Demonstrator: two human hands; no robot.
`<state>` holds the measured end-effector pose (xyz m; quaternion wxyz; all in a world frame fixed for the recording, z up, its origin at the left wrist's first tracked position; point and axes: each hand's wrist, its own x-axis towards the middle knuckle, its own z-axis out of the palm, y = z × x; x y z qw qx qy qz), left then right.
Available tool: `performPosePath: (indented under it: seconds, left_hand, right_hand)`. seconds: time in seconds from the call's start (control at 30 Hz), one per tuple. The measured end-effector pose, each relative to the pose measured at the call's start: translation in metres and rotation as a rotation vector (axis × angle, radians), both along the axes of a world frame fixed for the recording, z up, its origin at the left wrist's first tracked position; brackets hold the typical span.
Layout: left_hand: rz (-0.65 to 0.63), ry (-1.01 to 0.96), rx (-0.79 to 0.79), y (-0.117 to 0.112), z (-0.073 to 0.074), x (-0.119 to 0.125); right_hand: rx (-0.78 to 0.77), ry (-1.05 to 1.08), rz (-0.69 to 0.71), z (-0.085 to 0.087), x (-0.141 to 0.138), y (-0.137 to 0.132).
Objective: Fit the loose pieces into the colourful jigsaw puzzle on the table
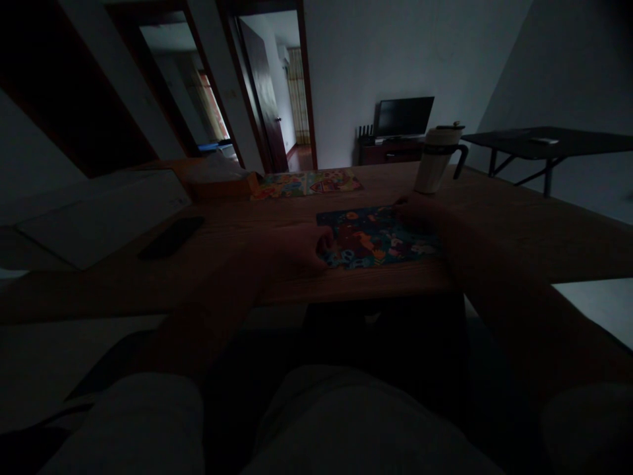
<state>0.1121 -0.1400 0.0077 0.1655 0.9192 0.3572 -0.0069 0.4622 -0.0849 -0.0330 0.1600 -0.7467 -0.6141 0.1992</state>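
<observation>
A dark blue illustrated sheet (368, 241) with orange, red and white figures lies flat on the wooden table (237, 221) in front of me. The view is very dark, so any seams in it cannot be made out. My left hand (301, 247) rests at its left edge, fingers curled and closed on the border near the lower left corner. Across the sheet's upper right part reaches my right hand (418, 208). Its fingers are bent together at the top edge, and whatever they pinch is too dark to see. My right forearm covers the sheet's right side.
Behind the sheet lie brighter picture sheets (331, 181) beside an orange box (222, 188) with clear plastic. A lidded tumbler (435, 161) with a black handle stands beyond my right hand. To the left are a dark phone-like slab (172, 237) and a large white box (103, 218).
</observation>
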Motion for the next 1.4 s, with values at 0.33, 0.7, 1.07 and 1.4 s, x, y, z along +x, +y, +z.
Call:
performPosePath:
  seconds: [0.33, 0.7, 1.07, 1.4]
  left_hand:
    - [-0.01, 0.047, -0.016, 0.009, -0.013, 0.002]
    - [-0.024, 0.042, -0.004, 0.004, -0.01, 0.006]
    - [-0.059, 0.083, 0.019, 0.001, -0.008, 0.007]
    - [-0.036, 0.125, 0.014, 0.003, -0.004, 0.006]
  right_hand:
    - [0.001, 0.03, 0.004, -0.004, 0.002, 0.001]
    - [0.025, 0.024, 0.017, 0.0, -0.001, -0.004]
    - [0.004, -0.024, -0.026, 0.005, -0.006, -0.007]
    - [0.032, 0.033, -0.004, -0.003, 0.0, -0.001]
